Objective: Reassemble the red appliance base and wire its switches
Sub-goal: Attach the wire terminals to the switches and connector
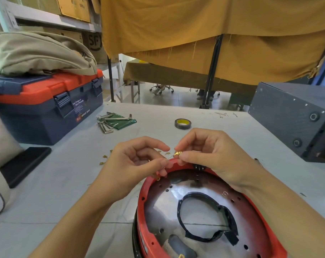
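Note:
The red appliance base [145, 190] lies open side up at the table's near edge, its shiny metal floor showing a ring of black tape [230, 218]. Just above its far rim, my right hand [208, 153] pinches a small brass terminal [177, 153] between thumb and forefinger. My left hand [135, 161] faces it, fingertips pinched on a thin wire end that I can barely make out. A second brass terminal [158, 178] hangs by the rim under my left hand. Black switches [199, 167] sit in the rim, partly hidden by my right hand.
Loose brass terminals [104, 159] lie left of my hands. Further back are hex keys with a green pouch [114, 122] and a tape roll [183, 123]. A navy-and-orange toolbox [46, 107] stands at the left, a grey metal box [295, 118] at the right, a black pad [24, 164] left.

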Available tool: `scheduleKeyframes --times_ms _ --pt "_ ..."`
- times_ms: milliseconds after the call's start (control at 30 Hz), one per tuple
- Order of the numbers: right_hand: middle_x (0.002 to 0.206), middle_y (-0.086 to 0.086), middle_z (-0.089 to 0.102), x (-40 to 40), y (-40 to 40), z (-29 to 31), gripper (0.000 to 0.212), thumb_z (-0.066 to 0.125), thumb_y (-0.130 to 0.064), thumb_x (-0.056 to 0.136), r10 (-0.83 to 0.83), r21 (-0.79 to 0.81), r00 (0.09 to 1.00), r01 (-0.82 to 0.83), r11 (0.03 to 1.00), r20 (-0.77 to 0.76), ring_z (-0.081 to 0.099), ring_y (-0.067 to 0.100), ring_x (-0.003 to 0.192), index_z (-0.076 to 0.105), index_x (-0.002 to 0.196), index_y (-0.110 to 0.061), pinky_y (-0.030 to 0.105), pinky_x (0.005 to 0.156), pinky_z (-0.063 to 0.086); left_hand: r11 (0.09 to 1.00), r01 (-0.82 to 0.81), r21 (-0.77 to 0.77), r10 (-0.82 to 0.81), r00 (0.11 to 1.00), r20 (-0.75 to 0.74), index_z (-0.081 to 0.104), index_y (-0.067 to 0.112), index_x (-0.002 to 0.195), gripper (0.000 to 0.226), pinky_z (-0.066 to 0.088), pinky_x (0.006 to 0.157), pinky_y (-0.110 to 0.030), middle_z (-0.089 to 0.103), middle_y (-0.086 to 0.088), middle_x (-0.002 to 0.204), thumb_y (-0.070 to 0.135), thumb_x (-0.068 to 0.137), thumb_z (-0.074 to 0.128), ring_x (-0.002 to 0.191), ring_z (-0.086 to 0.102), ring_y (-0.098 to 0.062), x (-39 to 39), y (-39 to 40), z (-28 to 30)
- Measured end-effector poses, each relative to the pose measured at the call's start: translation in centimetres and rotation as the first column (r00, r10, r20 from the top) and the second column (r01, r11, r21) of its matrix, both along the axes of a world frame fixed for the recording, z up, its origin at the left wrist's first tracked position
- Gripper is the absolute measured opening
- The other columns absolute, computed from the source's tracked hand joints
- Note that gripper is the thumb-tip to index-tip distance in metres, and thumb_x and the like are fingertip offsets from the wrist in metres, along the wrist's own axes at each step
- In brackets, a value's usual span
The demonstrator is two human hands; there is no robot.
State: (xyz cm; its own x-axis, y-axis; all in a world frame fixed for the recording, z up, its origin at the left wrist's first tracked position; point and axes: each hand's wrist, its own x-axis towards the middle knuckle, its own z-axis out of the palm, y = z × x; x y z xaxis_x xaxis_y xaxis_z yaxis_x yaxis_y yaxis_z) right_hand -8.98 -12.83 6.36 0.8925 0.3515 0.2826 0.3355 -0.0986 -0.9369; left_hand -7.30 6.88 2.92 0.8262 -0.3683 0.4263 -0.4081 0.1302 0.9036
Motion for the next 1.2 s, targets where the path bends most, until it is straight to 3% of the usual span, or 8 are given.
scheduleKeyframes --times_ms 133,233,400,567,700,867,1067,1200 --pt "0.079 0.006 0.071 0.0 0.0 -0.1 0.018 0.069 0.003 0.078 -0.007 -0.029 1.000 0.007 1.000 0.002 0.067 0.017 0.078 0.069 0.083 -0.014 0.023 0.075 0.053 0.994 -0.075 0.079 0.070 0.995 0.064 0.068 0.019 0.086 0.016 0.052 0.055 -0.027 0.070 -0.011 0.065 0.012 0.072 0.070 0.057 0.063 -0.032 0.0 -0.1 -0.2" --pt "0.079 0.008 0.070 0.0 0.1 0.0 0.013 0.072 -0.003 0.074 -0.031 -0.027 1.000 0.030 0.999 -0.006 0.066 0.018 0.075 0.067 0.083 -0.010 0.022 0.073 0.054 0.982 -0.135 0.129 0.116 0.982 0.149 0.066 0.024 0.089 0.018 0.051 0.056 -0.037 0.070 -0.005 0.066 0.018 0.074 0.073 0.058 0.065 -0.024 -0.1 -0.1 -0.3" --pt "0.071 0.009 0.068 0.1 0.0 -0.2 0.005 0.069 0.000 0.078 -0.087 -0.045 0.996 0.086 0.995 -0.013 0.065 0.017 0.066 0.066 0.080 -0.002 0.022 0.069 0.054 0.965 -0.191 0.178 0.147 0.962 0.231 0.065 0.027 0.090 0.016 0.054 0.054 -0.034 0.071 0.000 0.067 0.026 0.075 0.072 0.059 0.065 -0.027 -0.2 -0.3 -0.6" --pt "0.066 0.002 0.068 -0.1 -0.1 0.1 0.010 0.068 0.002 0.080 -0.182 -0.125 0.982 0.186 0.975 0.038 0.066 0.011 0.062 0.067 0.077 -0.007 0.020 0.066 0.054 0.972 -0.100 0.211 0.077 0.990 0.117 0.069 0.025 0.092 0.012 0.055 0.065 -0.025 0.074 -0.005 0.080 0.026 0.081 0.065 0.073 0.070 -0.021 0.1 0.2 -0.6" --pt "0.065 0.004 0.068 -0.5 -0.8 0.2 0.014 0.066 0.004 0.081 -0.282 -0.048 0.959 0.283 0.958 0.018 0.065 0.012 0.059 0.065 0.074 -0.008 0.018 0.061 0.053 0.972 -0.068 0.227 0.040 0.991 0.128 0.067 0.011 0.097 0.019 0.057 0.066 -0.030 0.075 -0.004 0.091 0.017 0.087 0.052 0.078 0.070 -0.020 0.3 0.9 -0.3" --pt "0.062 0.006 0.067 -1.6 -2.2 0.2 0.019 0.061 0.008 0.081 -0.361 0.076 0.926 0.370 0.926 -0.111 0.059 0.011 0.051 0.064 0.070 -0.007 0.019 0.055 0.051 0.982 -0.133 0.135 0.119 0.987 0.106 0.068 0.008 0.093 0.010 0.054 0.072 -0.021 0.075 -0.005 0.087 0.004 0.087 0.060 0.079 0.070 -0.017 -0.2 0.1 0.3" --pt "0.057 0.004 0.064 -3.2 -3.9 0.4 0.017 0.059 0.010 0.079 -0.357 0.134 0.919 0.379 0.916 -0.166 0.057 0.009 0.052 0.066 0.075 -0.005 0.018 0.051 0.049 0.950 0.031 0.310 -0.021 0.999 -0.036 0.072 0.013 0.092 0.011 0.051 0.070 -0.014 0.075 -0.003 0.086 0.014 0.086 0.063 0.079 0.071 -0.011 -1.3 -3.0 2.6" --pt "0.058 0.003 0.066 -4.2 -4.4 0.4 0.013 0.061 0.008 0.080 -0.361 0.098 0.921 0.376 0.921 -0.147 0.060 0.009 0.053 0.067 0.078 -0.003 0.017 0.054 0.051 0.943 0.051 0.329 -0.027 0.997 -0.077 0.073 0.012 0.089 0.009 0.055 0.070 -0.020 0.074 -0.006 0.079 0.016 0.086 0.066 0.074 0.070 -0.014 -2.1 -5.5 3.2"
